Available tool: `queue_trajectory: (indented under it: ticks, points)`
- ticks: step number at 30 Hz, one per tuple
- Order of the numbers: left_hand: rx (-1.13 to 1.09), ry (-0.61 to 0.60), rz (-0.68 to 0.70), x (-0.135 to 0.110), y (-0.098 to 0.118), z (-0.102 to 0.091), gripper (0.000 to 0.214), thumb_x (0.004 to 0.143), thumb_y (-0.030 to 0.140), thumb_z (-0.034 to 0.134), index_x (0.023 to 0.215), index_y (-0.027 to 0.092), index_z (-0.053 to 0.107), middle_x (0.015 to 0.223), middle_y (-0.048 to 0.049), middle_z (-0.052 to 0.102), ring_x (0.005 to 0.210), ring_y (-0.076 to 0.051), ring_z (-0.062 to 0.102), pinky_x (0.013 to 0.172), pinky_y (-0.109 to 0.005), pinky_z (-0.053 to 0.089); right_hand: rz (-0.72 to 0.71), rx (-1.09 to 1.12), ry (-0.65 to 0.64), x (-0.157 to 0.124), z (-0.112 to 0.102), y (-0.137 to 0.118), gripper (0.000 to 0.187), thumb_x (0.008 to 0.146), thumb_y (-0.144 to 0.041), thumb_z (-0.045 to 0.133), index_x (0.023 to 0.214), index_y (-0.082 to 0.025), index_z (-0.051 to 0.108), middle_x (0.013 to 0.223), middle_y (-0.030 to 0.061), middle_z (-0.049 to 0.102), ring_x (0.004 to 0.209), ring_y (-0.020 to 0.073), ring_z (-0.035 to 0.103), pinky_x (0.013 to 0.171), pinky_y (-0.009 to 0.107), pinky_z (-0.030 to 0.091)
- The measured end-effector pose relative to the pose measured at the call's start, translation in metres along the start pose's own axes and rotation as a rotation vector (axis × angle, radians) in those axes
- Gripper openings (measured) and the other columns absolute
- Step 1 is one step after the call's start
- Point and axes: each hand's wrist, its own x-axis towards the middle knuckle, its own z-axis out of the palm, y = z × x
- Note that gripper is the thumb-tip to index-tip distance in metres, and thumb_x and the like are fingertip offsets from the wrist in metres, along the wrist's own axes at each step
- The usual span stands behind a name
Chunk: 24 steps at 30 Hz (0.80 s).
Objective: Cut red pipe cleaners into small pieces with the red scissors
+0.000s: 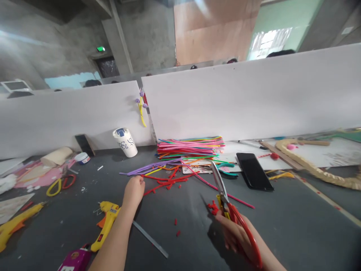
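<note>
My right hand (pixel 235 233) grips a pair of scissors (pixel 221 184) with red handles; the blades point up and away and look close together. Beside the scissors' pivot lie short red cut bits (pixel 213 207). My left hand (pixel 134 190) is closed at the left end of some red pipe cleaners (pixel 166 183), and a red strand runs out from its fingertips; the grip itself is partly hidden. Purple pipe cleaners (pixel 153 167) and a yellow pipe cleaner (pixel 154 171) lie just beyond it. Farther back rests a thick bundle of pink and mixed pipe cleaners (pixel 191 147).
A yellow glue gun (pixel 107 224) and a metal ruler (pixel 150 239) flank my left forearm. Behind stand a white cup (pixel 125 143) and a white partition (pixel 239 101). Teal-handled pliers (pixel 227 169) and a black phone (pixel 254 171) lie right; yellow-red scissors (pixel 60 185) lie left.
</note>
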Motion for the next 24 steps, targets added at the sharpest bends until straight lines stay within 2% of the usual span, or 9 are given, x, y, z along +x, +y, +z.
queue_trajectory:
  ticks: [2,5,9,12,13,15,18,20,24]
  points:
    - [0.034,0.009,-0.020,0.015,-0.003,0.011,0.029,0.081,0.028,0.048,0.107,0.015,0.050,0.108,-0.0077,0.054,0.089,-0.019,0.055,0.074,-0.039,0.046,-0.016,-0.021,0.000,-0.003,0.001,-0.003,0.030,0.070,-0.048,0.048,0.066,-0.019,0.040,0.032,-0.0101,0.031,0.029,0.0072,0.032,0.038,0.021,0.037]
    - [0.059,0.015,-0.027,0.027,-0.003,0.021,0.032,0.080,0.028,0.048,0.110,0.016,0.049,0.111,-0.0080,0.052,0.091,-0.019,0.054,0.075,-0.040,0.046,-0.013,-0.066,0.013,-0.005,0.002,-0.007,0.031,0.069,-0.049,0.048,0.065,-0.020,0.038,0.034,-0.0101,0.031,0.029,0.0068,0.033,0.036,0.020,0.035]
    - [0.053,-0.002,-0.010,0.027,0.002,0.014,0.032,0.080,0.028,0.049,0.110,0.016,0.049,0.111,-0.0086,0.052,0.091,-0.019,0.054,0.075,-0.040,0.046,-0.020,-0.058,0.014,-0.004,0.003,-0.005,0.031,0.068,-0.047,0.050,0.063,-0.020,0.036,0.034,-0.0108,0.030,0.028,0.0059,0.032,0.036,0.020,0.035]
    - [0.010,-0.048,0.035,0.008,0.011,0.007,0.029,0.081,0.028,0.048,0.107,0.015,0.051,0.107,-0.0081,0.054,0.089,-0.019,0.055,0.074,-0.039,0.046,-0.028,-0.041,0.001,-0.002,0.001,0.000,0.027,0.069,-0.043,0.050,0.066,-0.019,0.038,0.035,-0.0113,0.031,0.027,0.0057,0.032,0.035,0.020,0.035]
    - [-0.016,-0.078,0.064,-0.003,0.014,0.006,0.022,0.081,0.024,0.045,0.097,0.012,0.056,0.097,-0.0090,0.059,0.084,-0.018,0.057,0.072,-0.035,0.046,-0.029,-0.038,-0.003,-0.002,0.001,0.001,0.026,0.069,-0.043,0.050,0.068,-0.019,0.039,0.035,-0.0112,0.032,0.027,0.0057,0.033,0.035,0.020,0.036]
    - [-0.083,-0.190,0.139,-0.028,0.022,0.010,0.015,0.077,0.020,0.047,0.076,0.014,0.061,0.071,-0.0032,0.063,0.067,-0.015,0.060,0.062,-0.026,0.046,-0.040,-0.035,-0.014,-0.002,0.000,0.002,0.025,0.071,-0.041,0.049,0.071,-0.018,0.041,0.036,-0.0110,0.034,0.027,0.0056,0.033,0.035,0.020,0.036]
    - [-0.167,-0.327,0.201,-0.058,0.029,0.020,0.009,0.069,0.020,0.053,0.063,0.017,0.059,0.050,0.0037,0.059,0.047,-0.011,0.057,0.047,-0.020,0.042,-0.044,-0.058,-0.005,-0.003,-0.001,0.000,0.023,0.072,-0.039,0.048,0.071,-0.017,0.041,0.036,-0.0107,0.034,0.028,0.0057,0.035,0.034,0.019,0.035]
    - [-0.187,-0.311,0.204,-0.062,0.028,0.022,0.008,0.068,0.019,0.051,0.068,0.017,0.059,0.053,0.0040,0.059,0.048,-0.011,0.057,0.047,-0.020,0.040,-0.030,-0.084,0.017,-0.004,0.000,-0.001,0.023,0.071,-0.039,0.048,0.070,-0.017,0.041,0.038,-0.0105,0.034,0.028,0.0057,0.036,0.033,0.018,0.033]
    - [-0.135,-0.108,0.174,-0.039,0.020,0.017,0.013,0.073,0.019,0.043,0.074,0.017,0.055,0.071,-0.0019,0.058,0.066,-0.015,0.056,0.063,-0.026,0.040,-0.030,-0.112,0.029,-0.002,0.001,0.001,0.023,0.068,-0.038,0.051,0.068,-0.018,0.039,0.039,-0.0106,0.034,0.028,0.0052,0.036,0.032,0.017,0.031]
